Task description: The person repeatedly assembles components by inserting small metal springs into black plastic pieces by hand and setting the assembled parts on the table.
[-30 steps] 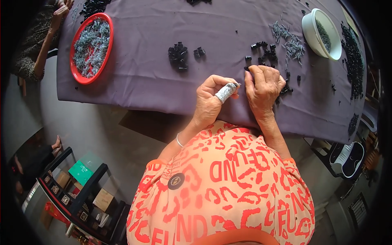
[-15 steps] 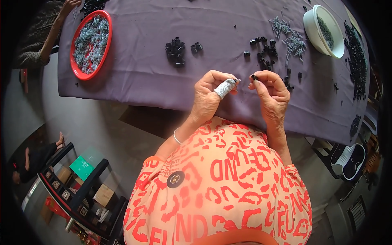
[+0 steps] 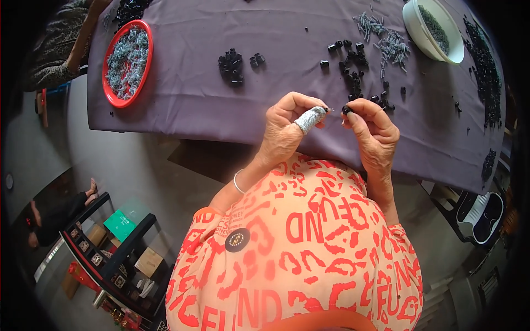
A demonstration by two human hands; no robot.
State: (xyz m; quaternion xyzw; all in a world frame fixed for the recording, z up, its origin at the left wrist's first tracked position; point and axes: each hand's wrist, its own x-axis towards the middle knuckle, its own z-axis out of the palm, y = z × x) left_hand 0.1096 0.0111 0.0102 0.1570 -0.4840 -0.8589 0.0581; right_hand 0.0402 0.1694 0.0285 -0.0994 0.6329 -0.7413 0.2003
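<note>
My left hand (image 3: 291, 122) pinches a small part with a thin metal tip (image 3: 329, 110) that points toward the right hand. A silvery wrap (image 3: 311, 119) covers its thumb. Facing it across a small gap, my right hand (image 3: 374, 128) holds a short black hollow cylinder (image 3: 346, 110) between thumb and forefinger. Just beyond the right hand lie several loose black cylinders (image 3: 353, 69), and past them a scatter of slim grey pins (image 3: 393, 47). Farther left, a tight cluster of black pieces (image 3: 231, 67) sits with a smaller group (image 3: 257, 60) beside it.
A red tray (image 3: 108, 91) of clear-grey parts stands at the left of the purple cloth (image 3: 187, 71). A white tub (image 3: 415, 27) holds grey pieces at the far right, near a long heap of black pieces (image 3: 488, 77). Another person's arm (image 3: 80, 47) reaches in at upper left.
The view has shifted slightly. The black cylinder in my right hand has turned. Both hands stay close together, still pinching their parts.
</note>
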